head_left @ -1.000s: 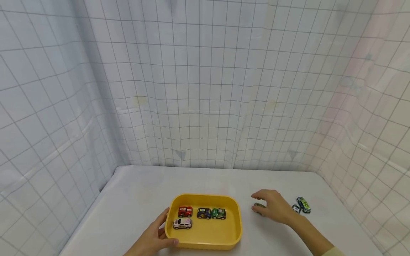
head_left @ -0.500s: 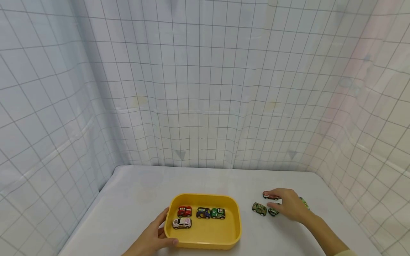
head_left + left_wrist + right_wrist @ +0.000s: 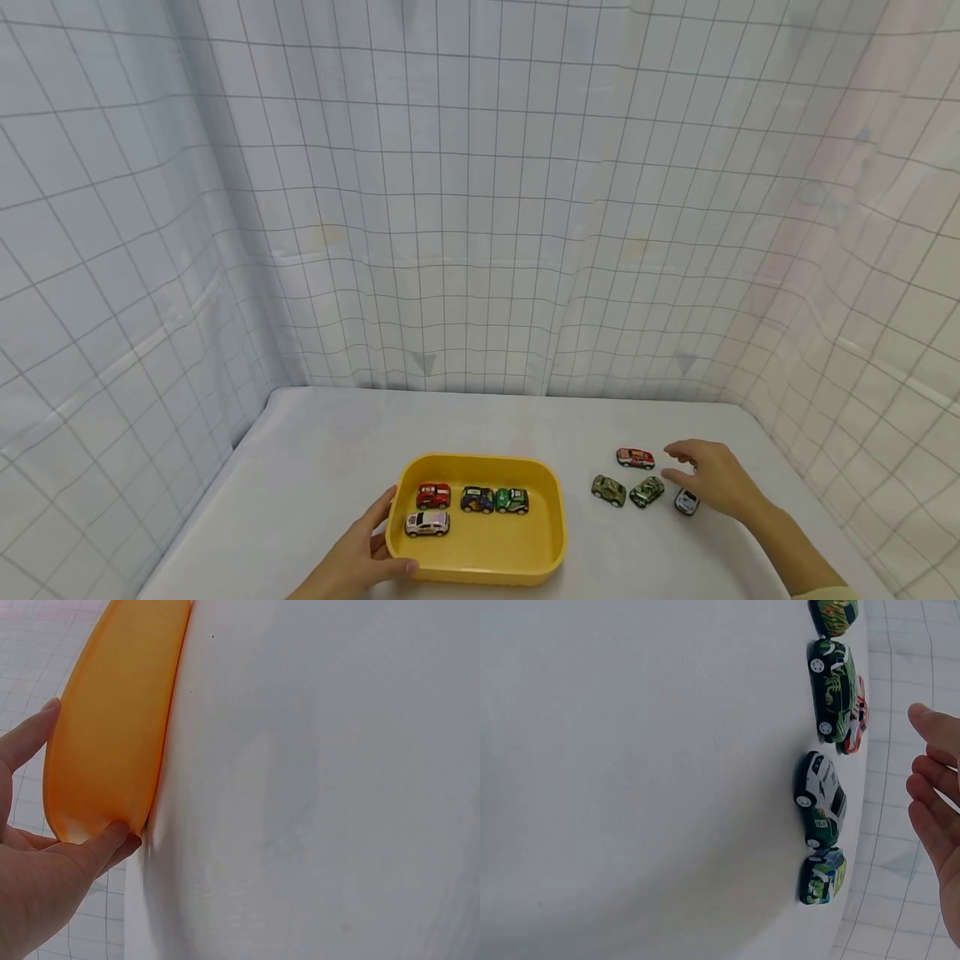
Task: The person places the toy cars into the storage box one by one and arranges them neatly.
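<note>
My left hand (image 3: 358, 552) holds the left end of a yellow plastic tray (image 3: 517, 577), its thumb at the front wall and its fingers along the side. The left wrist view shows this hand (image 3: 52, 862) against the tray's outer wall (image 3: 120, 727). My right hand (image 3: 712, 477) hovers with fingers apart and holding nothing, nearest a white toy car (image 3: 686, 502). Left of it lie a red toy car (image 3: 635, 457), a dark green toy car (image 3: 647, 492) and a camouflage toy car (image 3: 608, 490). A yellow-green toy car (image 3: 823, 877) shows in the right wrist view; the hand covers it in the head view.
Inside the tray stand a red toy car (image 3: 433, 496), a white-and-pink toy car (image 3: 427, 523), a blue toy car (image 3: 477, 499) and a green toy car (image 3: 512, 500). A white table (image 3: 337, 442) bears everything, with a gridded curtain (image 3: 480, 250) around its back and sides.
My right hand has moved rightward, away from the camouflage car and past the dark green one, uncovering the red and dark green cars. My left hand and the tray have stayed in place.
</note>
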The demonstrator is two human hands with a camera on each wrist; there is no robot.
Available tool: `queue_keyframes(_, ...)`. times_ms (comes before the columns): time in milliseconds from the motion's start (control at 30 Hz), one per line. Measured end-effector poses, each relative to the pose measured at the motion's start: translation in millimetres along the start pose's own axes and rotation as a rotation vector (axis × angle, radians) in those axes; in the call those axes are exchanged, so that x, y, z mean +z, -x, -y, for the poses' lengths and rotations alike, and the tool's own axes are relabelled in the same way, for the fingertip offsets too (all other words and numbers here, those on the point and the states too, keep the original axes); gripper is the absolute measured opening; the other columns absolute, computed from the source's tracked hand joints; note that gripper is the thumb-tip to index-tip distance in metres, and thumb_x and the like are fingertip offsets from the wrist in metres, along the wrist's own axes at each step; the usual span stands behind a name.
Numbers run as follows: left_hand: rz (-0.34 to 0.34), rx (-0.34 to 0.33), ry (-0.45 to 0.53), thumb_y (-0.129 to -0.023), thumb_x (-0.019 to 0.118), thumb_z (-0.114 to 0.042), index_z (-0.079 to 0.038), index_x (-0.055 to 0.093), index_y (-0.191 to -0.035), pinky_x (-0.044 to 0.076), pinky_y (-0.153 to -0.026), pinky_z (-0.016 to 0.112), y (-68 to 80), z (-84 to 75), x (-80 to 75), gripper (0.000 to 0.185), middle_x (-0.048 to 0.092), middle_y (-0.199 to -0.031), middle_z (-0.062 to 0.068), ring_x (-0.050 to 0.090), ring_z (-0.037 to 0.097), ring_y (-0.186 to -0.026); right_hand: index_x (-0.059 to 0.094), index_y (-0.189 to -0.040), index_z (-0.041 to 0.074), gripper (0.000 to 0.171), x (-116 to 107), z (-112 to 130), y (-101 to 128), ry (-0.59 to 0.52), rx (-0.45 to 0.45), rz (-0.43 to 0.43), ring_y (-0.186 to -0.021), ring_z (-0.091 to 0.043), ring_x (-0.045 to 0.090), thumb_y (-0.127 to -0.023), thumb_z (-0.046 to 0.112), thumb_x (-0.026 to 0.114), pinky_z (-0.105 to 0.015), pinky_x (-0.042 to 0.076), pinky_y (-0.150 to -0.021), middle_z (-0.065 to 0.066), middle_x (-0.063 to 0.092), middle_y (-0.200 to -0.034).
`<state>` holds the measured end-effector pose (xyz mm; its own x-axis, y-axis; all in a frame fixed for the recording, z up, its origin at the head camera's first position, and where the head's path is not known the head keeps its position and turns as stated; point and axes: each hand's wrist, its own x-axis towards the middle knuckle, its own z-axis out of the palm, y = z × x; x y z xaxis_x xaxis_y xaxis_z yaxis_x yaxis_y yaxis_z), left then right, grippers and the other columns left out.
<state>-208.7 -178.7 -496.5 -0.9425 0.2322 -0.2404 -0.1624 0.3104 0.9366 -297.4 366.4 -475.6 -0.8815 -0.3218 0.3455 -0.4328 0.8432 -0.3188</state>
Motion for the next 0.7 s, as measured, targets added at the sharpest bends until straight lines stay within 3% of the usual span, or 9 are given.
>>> queue_keyframes(267,-0.002,-0.014,0.010,-0.087,0.087,-0.030,0.001,0.010,-0.164,0.056,-0.098,0.040,-1.1,1.6,0.1,0.114,0.014,-0.163,0.037,0.051,0.048,-0.133,0.074,-0.113,-0.005,0.036,0.7,-28.7,11.7,-0.013,0.123,0.000,-0.095,-0.034,0.072,-0.089,0.020,0.083,-0.053,0.060,-0.081,-0.014,0.075,-0.106)
queue_keyframes(500,-0.002,-0.017,0.011,-0.086,0.088,-0.029,0.000,0.010,-0.165,0.056,-0.097,0.040,-2.0,2.1,0.0,0.115,0.014,-0.163,0.036,0.051,0.048,-0.133,0.074,-0.110,-0.004,0.035,1.8,-50.1,26.7,0.003,0.181,-0.048,-0.088,-0.037,0.069,-0.087,0.020,0.084,-0.056,0.058,-0.077,-0.014,0.075,-0.098)
queue_keyframes(700,-0.007,-0.016,-0.002,-0.085,0.089,-0.030,0.000,0.010,-0.165,0.057,-0.097,0.041,-2.1,2.0,0.4,0.115,0.014,-0.163,0.037,0.051,0.050,-0.132,0.073,-0.112,-0.006,0.040,2.7,-61.9,37.6,-0.005,0.247,-0.035,-0.094,-0.044,0.069,-0.089,0.024,0.083,-0.060,0.057,-0.081,-0.021,0.074,-0.104)
